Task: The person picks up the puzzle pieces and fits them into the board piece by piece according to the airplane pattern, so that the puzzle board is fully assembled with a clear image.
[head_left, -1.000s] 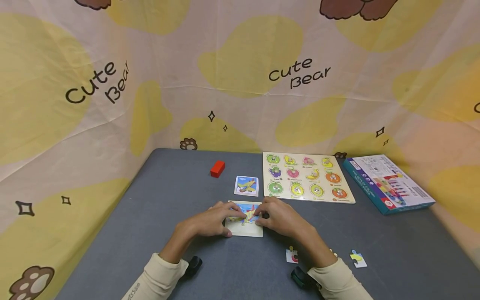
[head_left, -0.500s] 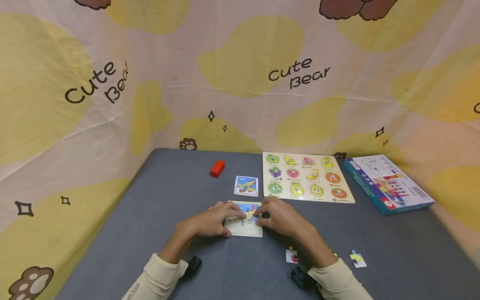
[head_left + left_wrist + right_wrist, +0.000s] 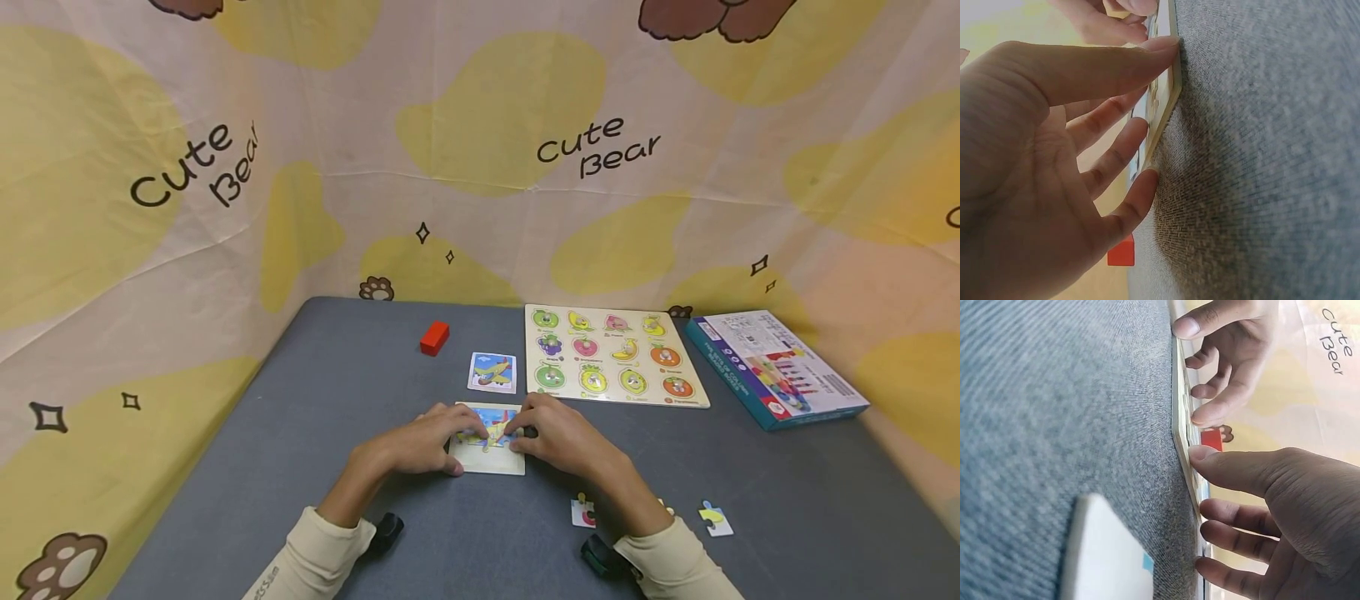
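A small wooden puzzle board (image 3: 491, 464) lies flat in front of me, its far part filled with pieces of a yellow airplane picture and its near strip bare. My left hand (image 3: 429, 439) grips the board's left side, thumb at the near edge, fingers over the pieces. From the right, my right hand (image 3: 564, 435) pinches an airplane puzzle piece (image 3: 497, 432) on the board with thumb and forefinger. Its other fingers rest by the board's right and far edges in the right wrist view. Behind the board lies a picture card (image 3: 492, 372) of the same airplane.
Loose puzzle pieces (image 3: 583, 512) lie near my right forearm, one partly hidden by it. A red block (image 3: 435, 338) sits at the back. A fruit board (image 3: 696, 398) and a teal-edged box (image 3: 780, 367) stand back right. A printed cloth (image 3: 487, 108) hangs behind the table.
Both hands stay in place over the puzzle board. My fingertips shift very slightly to the left on the pieces; nothing else moves.
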Motion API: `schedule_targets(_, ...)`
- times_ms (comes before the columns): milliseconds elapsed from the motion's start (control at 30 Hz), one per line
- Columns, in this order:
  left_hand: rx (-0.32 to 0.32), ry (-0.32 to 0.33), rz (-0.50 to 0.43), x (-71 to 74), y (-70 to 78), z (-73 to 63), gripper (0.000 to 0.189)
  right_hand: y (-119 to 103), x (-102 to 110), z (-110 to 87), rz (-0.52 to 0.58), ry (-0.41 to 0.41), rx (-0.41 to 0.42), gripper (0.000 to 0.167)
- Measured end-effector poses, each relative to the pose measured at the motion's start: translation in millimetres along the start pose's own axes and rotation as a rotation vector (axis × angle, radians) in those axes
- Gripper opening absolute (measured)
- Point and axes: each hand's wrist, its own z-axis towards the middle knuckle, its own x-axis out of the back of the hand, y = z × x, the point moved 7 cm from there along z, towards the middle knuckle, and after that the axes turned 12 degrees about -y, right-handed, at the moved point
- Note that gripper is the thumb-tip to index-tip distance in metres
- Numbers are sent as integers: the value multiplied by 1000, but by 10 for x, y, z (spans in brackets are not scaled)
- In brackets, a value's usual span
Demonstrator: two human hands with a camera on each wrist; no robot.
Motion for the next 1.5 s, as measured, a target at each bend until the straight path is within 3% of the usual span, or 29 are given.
schedule_targets(300, 2, 2, -31, -3, -29, 6, 48, -48, -24, 10, -15, -18, 39, 22)
schedule_targets(500, 5, -1, -30, -3, -36, 4, 49, -18, -9, 4, 17, -23, 23, 22)
schedule_targets(800, -19, -7, 80, -18, 71, -9, 55, 41, 25, -11, -8, 29, -20, 20)
schedule_targets(1000, 25, 0, 143, -64, 76, 18, 54, 59, 18, -9, -25, 57, -101, 21)
schedule_targets(1133, 46, 10, 167, -87, 73, 26, 55, 47, 20, -22, -29, 60, -104, 22)
schedule_targets(1500, 82, 2, 209, -109, 104, 17, 57, 135, 30, -150, 42, -43, -100, 33)
